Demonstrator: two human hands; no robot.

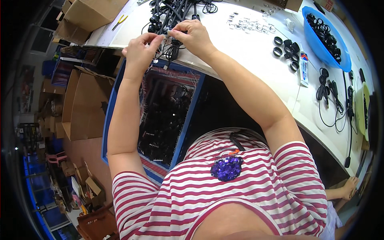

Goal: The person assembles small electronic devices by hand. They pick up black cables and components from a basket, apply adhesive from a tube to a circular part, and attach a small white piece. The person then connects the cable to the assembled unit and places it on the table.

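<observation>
Over the front edge of the white table, my left hand (pixel 140 55) and my right hand (pixel 194 38) meet with thumb and forefinger pinched. What they pinch is small and pale, too small to name. Right behind my fingers lies a heap of black cables (pixel 176 11) with black cylindrical ends. A coiled black cable (pixel 172 52) hangs at the table edge just below my right hand. Small clear rings (pixel 256 26) are scattered farther right, with several black rings (pixel 278 52) nearer me.
A blue basin (pixel 310 38) of black rings stands at the right, near a blue-and-white tube (pixel 304 70) and loose black cables (pixel 328 94). Yellow-handled pliers (pixel 120 23) lie far left. Below is a blue-framed bin (pixel 188 116); cardboard boxes (pixel 90 104) stand left. Another person's hand (pixel 349 188) shows lower right.
</observation>
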